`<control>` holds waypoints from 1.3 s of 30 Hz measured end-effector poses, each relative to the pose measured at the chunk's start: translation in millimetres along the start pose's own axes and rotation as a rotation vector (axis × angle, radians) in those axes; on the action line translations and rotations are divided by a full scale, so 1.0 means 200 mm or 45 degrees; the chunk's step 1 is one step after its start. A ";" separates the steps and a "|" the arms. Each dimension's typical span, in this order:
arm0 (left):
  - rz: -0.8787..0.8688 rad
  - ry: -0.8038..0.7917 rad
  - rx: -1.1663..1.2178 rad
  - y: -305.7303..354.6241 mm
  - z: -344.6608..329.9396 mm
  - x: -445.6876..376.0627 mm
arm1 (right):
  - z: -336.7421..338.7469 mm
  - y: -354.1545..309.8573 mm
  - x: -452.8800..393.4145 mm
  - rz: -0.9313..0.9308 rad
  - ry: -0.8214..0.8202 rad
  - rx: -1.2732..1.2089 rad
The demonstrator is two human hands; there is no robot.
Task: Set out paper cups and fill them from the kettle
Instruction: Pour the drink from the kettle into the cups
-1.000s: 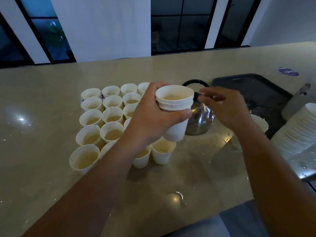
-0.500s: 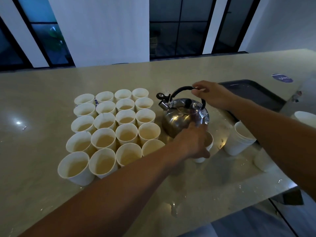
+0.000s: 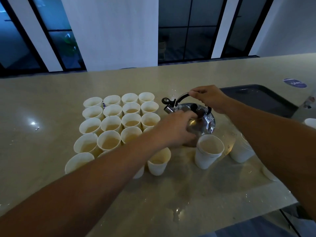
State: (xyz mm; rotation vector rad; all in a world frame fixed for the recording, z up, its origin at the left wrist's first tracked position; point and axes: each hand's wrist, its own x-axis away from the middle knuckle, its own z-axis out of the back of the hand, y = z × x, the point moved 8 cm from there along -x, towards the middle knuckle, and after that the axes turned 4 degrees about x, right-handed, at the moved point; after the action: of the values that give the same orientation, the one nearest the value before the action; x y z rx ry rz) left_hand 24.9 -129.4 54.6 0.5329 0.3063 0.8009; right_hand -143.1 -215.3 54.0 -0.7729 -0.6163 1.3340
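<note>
A steel kettle [image 3: 206, 121] with a black handle stands on the beige counter [image 3: 42, 134], right of a grid of several white paper cups [image 3: 119, 120] holding pale liquid. My right hand [image 3: 209, 98] grips the top of the handle. Reaching across the near cups, my left hand [image 3: 176, 130] lies against the kettle's front side with fingers spread, holding nothing. A filled double cup [image 3: 209, 152] stands free just in front of the kettle. Another filled cup [image 3: 159, 161] sits beside my left forearm, which hides some of the near cups.
A dark tray [image 3: 259, 100] lies behind the kettle at the right. A short stack of cups [image 3: 241, 152] stands under my right forearm, and one more cup [image 3: 311, 123] at the right edge. Water drops [image 3: 176, 213] lie near the counter's front edge.
My left hand set the filled cup down in front of the kettle, let go of it and moved up to the kettle's side. My right hand took hold of the handle and stays there.
</note>
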 end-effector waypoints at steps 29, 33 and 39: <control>0.049 0.158 0.054 -0.30 0.44 0.04 | -0.09 -0.67 0.21 0.461 -0.516 0.544; 0.067 0.162 0.088 -0.33 0.43 0.06 | -0.13 -0.70 0.22 0.472 -0.545 0.592; 0.051 0.165 0.074 -0.31 0.43 0.07 | -0.13 -0.72 0.22 0.448 -0.576 0.606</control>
State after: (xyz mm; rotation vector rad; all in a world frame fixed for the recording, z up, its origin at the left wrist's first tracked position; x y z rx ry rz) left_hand 109.8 -182.3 90.2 0.5437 0.4404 0.8693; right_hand -28.2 -183.7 150.9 -0.1876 -0.4919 1.9155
